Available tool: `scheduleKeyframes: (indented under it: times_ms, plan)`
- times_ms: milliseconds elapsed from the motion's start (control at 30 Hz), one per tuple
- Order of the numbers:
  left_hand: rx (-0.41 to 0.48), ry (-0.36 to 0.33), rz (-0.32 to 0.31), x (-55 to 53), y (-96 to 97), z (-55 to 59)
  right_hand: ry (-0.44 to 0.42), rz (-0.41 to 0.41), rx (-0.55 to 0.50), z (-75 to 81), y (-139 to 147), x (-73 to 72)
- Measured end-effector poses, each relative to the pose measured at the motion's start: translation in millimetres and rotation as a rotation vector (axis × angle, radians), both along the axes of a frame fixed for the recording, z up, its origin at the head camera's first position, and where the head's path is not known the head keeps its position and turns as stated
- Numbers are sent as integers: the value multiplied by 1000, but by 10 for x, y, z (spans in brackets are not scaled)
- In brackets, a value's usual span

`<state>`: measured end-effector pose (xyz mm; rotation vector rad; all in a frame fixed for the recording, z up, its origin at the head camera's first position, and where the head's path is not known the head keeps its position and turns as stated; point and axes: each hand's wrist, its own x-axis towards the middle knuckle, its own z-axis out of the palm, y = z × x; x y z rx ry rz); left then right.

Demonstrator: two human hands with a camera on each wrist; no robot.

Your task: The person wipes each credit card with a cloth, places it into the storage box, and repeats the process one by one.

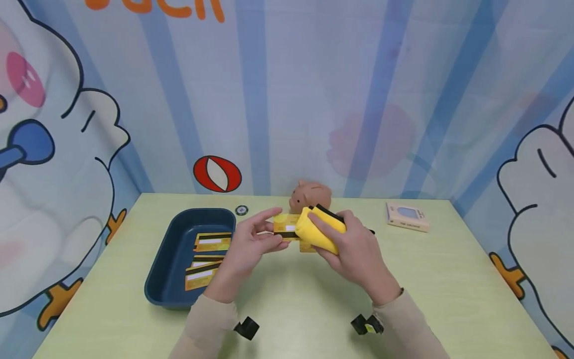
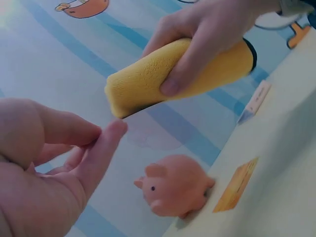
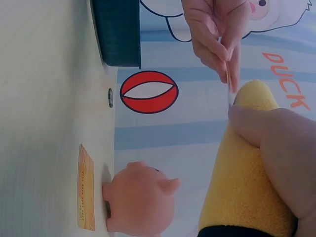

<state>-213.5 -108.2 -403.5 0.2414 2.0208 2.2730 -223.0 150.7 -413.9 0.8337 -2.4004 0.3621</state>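
Note:
A gold bank card (image 1: 282,229) with a dark stripe is pinched by its left end between the thumb and fingers of my left hand (image 1: 248,244). My right hand (image 1: 356,249) grips a folded yellow cloth (image 1: 307,233) with black edging, its thumb on top, and the cloth's end overlaps the card's right end. In the right wrist view the card shows only as a thin edge against the cloth (image 3: 252,187). Below the cloth a second gold card (image 1: 307,248) lies on the table, partly hidden in the head view. The left wrist view shows this card (image 2: 236,186) whole.
A dark blue tray (image 1: 154,281) on the left holds several gold cards (image 1: 213,242). Behind the hands stands a pink piggy bank (image 1: 314,192). A small round dark disc (image 1: 241,210) lies near the tray, and a pale flat box (image 1: 407,217) at the back right.

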Motion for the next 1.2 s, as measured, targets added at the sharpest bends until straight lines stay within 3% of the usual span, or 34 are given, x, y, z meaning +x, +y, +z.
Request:
scheduleKeyframes:
  times_ms: [300, 567, 867, 1200]
  plan:
    - [-307, 37, 32, 16, -389, 153, -61, -12, -53, 9, 73, -9]
    - [-535, 63, 101, 77, -998, 306, -68, 14, -85, 35, 65, -13]
    - [-646, 9, 155, 162, -1551, 349, -78, 3, -81, 41, 73, -6]
    - [-658, -127, 58, 265, -1778, 160, -96, 2, -86, 67, 63, 2]
